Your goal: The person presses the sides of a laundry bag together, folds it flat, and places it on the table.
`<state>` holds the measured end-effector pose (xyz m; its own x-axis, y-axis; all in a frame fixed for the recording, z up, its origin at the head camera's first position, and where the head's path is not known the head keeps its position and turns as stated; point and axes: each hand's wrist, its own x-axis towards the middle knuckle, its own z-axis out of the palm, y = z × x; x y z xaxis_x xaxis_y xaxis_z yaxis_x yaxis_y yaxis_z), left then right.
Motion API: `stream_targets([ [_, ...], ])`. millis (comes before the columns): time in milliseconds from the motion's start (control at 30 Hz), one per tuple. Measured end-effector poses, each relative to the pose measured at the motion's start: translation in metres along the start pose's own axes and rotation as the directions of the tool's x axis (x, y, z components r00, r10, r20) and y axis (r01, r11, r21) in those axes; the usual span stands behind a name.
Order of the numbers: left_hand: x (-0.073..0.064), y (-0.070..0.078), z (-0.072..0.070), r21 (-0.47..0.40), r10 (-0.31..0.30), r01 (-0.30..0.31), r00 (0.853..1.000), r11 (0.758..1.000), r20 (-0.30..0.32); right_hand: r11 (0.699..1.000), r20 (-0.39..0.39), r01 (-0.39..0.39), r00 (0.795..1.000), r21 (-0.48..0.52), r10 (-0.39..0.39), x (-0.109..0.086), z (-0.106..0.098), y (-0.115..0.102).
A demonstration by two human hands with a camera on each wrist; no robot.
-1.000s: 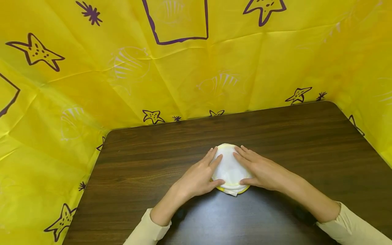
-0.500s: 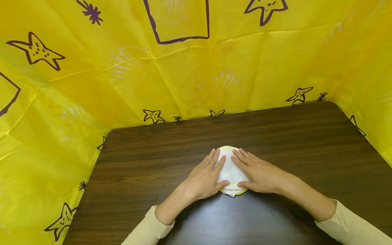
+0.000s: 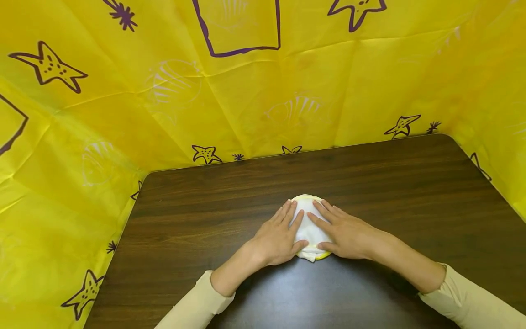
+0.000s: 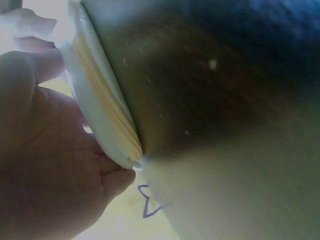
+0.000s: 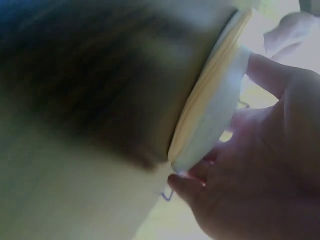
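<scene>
A round white cloth item with yellow edging (image 3: 314,230) lies on the dark wooden table near its middle; its exact kind is not clear. From the side, in the left wrist view, the white cloth item (image 4: 95,95) looks low and domed, with yellowish layers along its base. My left hand (image 3: 275,240) rests on its left side, fingers extended and thumb at the near edge. Opposite it, my right hand (image 3: 351,235) lies on the right side in the same way. A small white flap (image 3: 307,257) sticks out at the near edge, between the thumbs.
The dark wood-grain table (image 3: 197,214) has rounded far corners. Yellow cloth (image 3: 238,100) printed with starfish and fish outlines hangs behind it and along both sides.
The left hand has shifted slightly right and the right hand slightly left, so they sit closer together over the white cloth item. The item has moved a little to the right.
</scene>
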<state>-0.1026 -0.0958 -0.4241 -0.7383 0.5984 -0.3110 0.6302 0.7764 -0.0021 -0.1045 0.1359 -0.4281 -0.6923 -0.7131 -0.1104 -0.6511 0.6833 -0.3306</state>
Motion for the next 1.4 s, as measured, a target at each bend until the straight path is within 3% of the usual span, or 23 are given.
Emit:
stream_targets([
  [200, 0.001, -0.001, 0.001, -0.024, 0.002, -0.001, 1.0, 1.0, 0.014, 0.999, 0.007, -0.043, 0.999, 0.004, 0.043, 0.0, 0.004, -0.003],
  [667, 0.004, 0.002, 0.003, 0.06, -0.026, 0.022, 0.997, 0.998, 0.067, 0.998, 0.022, -0.042, 0.999, -0.048, 0.044, 0.005, 0.012, -0.004],
  [1033, 0.001, 0.003, 0.003, 0.038, -0.001, 0.0, 1.0, 0.999, 0.025, 0.996, 0.01, -0.035, 0.999, -0.084, 0.036, 0.0, 0.007, -0.006],
  [1200, -0.004, 0.0, 0.001, -0.026, 0.015, -0.016, 0.998, 1.0, -0.057, 0.994, -0.048, -0.027, 0.999, -0.102, 0.022, -0.001, 0.007, -0.006],
  [1400, -0.009, -0.004, -0.004, -0.089, 0.013, -0.03, 0.981, 0.996, -0.195, 0.991, -0.171, 0.007, 0.985, -0.134, -0.03, 0.001, 0.002, -0.005],
])
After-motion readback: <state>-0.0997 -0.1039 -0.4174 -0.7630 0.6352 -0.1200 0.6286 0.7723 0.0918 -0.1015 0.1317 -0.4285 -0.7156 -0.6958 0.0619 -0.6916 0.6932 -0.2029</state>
